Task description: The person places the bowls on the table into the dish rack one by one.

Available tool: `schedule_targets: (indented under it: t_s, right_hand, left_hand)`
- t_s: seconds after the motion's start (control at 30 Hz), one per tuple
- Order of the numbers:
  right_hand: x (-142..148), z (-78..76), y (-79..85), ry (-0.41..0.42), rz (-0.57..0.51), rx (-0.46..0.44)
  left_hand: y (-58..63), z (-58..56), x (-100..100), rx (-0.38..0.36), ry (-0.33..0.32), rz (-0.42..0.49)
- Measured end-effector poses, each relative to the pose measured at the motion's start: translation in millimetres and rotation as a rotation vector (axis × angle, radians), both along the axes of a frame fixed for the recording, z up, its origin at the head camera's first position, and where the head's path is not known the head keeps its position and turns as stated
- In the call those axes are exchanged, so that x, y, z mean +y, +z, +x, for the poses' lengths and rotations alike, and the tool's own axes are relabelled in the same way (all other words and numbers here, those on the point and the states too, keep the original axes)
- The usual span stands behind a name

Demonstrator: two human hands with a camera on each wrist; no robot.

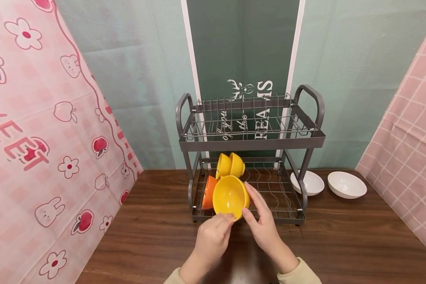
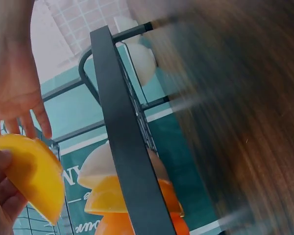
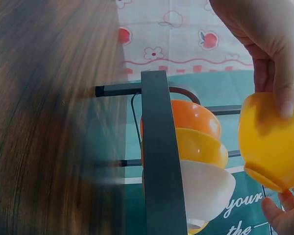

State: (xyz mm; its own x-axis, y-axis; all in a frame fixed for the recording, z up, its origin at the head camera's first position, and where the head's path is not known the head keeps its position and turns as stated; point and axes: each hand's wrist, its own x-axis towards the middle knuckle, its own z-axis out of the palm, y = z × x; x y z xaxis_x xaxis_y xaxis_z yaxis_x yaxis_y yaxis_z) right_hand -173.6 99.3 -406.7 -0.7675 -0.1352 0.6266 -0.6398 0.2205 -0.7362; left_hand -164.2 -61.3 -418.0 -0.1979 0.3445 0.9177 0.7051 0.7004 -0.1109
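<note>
A yellow bowl point(image 1: 230, 197) is held in front of the rack, its inside facing the head camera. My left hand point(image 1: 213, 234) pinches its near rim; in the right wrist view the thumb point(image 3: 285, 100) lies on the bowl's outer wall. Beside the bowl's right side is my right hand point(image 1: 266, 227), fingers mostly straight and touching it. On the lower tier of the dark dish rack point(image 1: 252, 144), an orange bowl point(image 1: 208, 193) and two yellow bowls point(image 1: 236, 165) stand tilted on edge. A white bowl point(image 3: 206, 188) among them shows in the wrist views.
Two white bowls, one behind the rack's right post point(image 1: 310, 183) and one farther right point(image 1: 347, 185), sit on the wooden table point(image 1: 145, 236). The rack's upper tier has wire dividers point(image 1: 243, 118) and raised side handles. Patterned cloths point(image 1: 67, 165) hang around the table.
</note>
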Motion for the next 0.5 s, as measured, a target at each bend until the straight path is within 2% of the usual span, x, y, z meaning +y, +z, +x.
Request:
schedule_targets:
  t_s: [0.23, 0.37, 0.5]
  right_hand:
    - [0.9, 1.2, 1.0, 0.007, -0.078, 0.035]
    - [3.9, 0.7, 1.7, 0.037, -0.064, 0.011]
    - [10.0, -1.7, 1.7, 0.098, -0.028, -0.035]
  left_hand:
    - [-5.6, 0.4, 5.6, 0.098, -0.054, -0.080]
    - [-9.6, -1.0, 8.5, 0.111, -0.063, -0.099]
    - [-14.1, -1.7, 9.0, 0.090, -0.049, -0.104]
